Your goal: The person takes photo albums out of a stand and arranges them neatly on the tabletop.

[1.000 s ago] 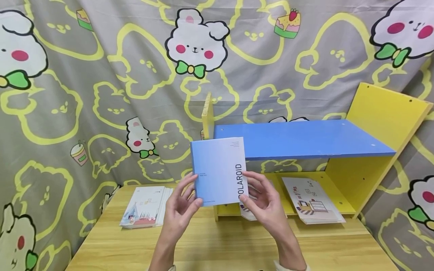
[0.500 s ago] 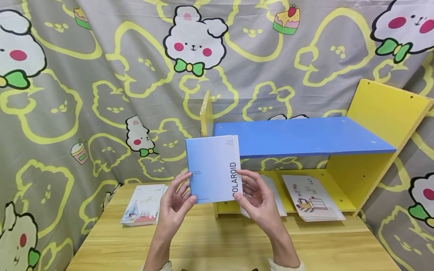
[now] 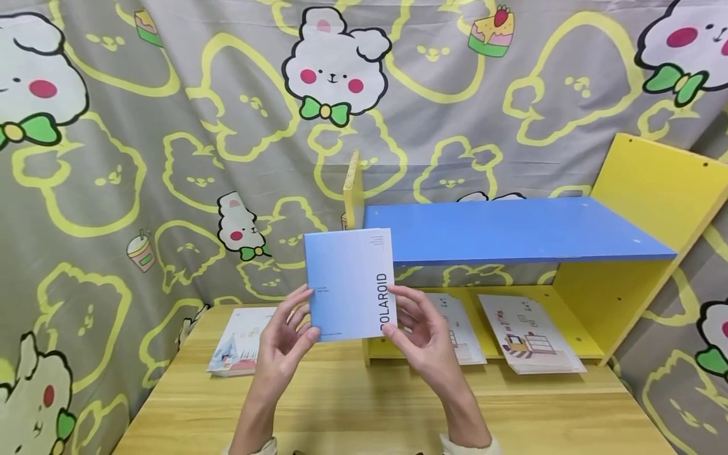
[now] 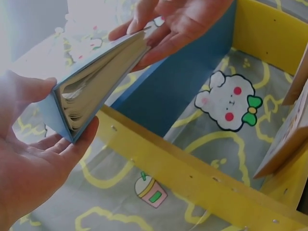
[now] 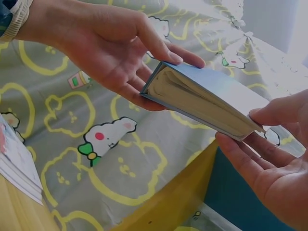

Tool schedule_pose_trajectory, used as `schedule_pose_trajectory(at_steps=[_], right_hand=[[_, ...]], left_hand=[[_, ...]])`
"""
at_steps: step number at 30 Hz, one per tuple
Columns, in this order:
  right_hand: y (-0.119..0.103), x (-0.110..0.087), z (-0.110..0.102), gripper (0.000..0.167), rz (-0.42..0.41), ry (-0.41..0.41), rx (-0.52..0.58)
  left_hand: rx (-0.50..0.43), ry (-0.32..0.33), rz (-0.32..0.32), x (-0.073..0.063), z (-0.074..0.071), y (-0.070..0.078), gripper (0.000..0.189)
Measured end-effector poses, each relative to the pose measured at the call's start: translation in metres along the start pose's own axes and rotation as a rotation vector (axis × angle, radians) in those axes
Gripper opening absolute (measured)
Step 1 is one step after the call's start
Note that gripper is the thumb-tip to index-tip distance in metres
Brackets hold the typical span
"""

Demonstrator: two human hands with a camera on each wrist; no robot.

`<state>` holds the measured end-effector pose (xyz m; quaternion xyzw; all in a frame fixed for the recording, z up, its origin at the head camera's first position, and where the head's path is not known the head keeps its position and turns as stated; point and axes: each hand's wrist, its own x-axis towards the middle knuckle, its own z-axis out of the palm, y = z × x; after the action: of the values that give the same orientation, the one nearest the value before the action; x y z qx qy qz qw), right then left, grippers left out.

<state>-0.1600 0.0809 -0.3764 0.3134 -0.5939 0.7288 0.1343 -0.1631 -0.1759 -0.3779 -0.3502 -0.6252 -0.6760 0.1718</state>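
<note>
A small square photo album (image 3: 349,284) with a blue-to-white cover, printed POLAROID along its right side, is held up above the table in the head view. My left hand (image 3: 284,338) pinches its left edge, thumb in front and fingers behind. At the opposite edge, my right hand (image 3: 423,335) grips it the same way. In the left wrist view the album (image 4: 103,79) shows its thick cream pages, slightly fanned between closed covers. The right wrist view shows the same page block from below, both hands at its ends.
On the wooden table (image 3: 341,404), a stack of illustrated cards (image 3: 233,341) lies at the left. A yellow shelf unit with a blue board (image 3: 512,230) stands at the right. Two more illustrated stacks, one nearer the middle (image 3: 463,335) and one farther right (image 3: 531,335), lie on its lower board.
The hands and the album have shifted a little to the left, uncovering more of the middle stack and hiding more of the left one. The grip stays the same.
</note>
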Motion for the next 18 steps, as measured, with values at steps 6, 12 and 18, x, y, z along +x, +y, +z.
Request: schedule_pose_trajectory(at_steps=[6,12,18], right_hand=[[0.004,0.002,0.007,0.058,-0.006,-0.011,0.019],[0.008,0.004,0.014,0.059,-0.018,-0.02,0.031],[0.012,0.005,0.021,0.059,-0.016,-0.009,0.046]], left_hand=[[-0.016,-0.008,-0.012,-0.002,-0.008,0.001,0.053],[-0.02,-0.01,0.015,-0.004,-0.016,0.004,0.054],[0.011,-0.009,0.022,-0.006,-0.023,0.008,0.056]])
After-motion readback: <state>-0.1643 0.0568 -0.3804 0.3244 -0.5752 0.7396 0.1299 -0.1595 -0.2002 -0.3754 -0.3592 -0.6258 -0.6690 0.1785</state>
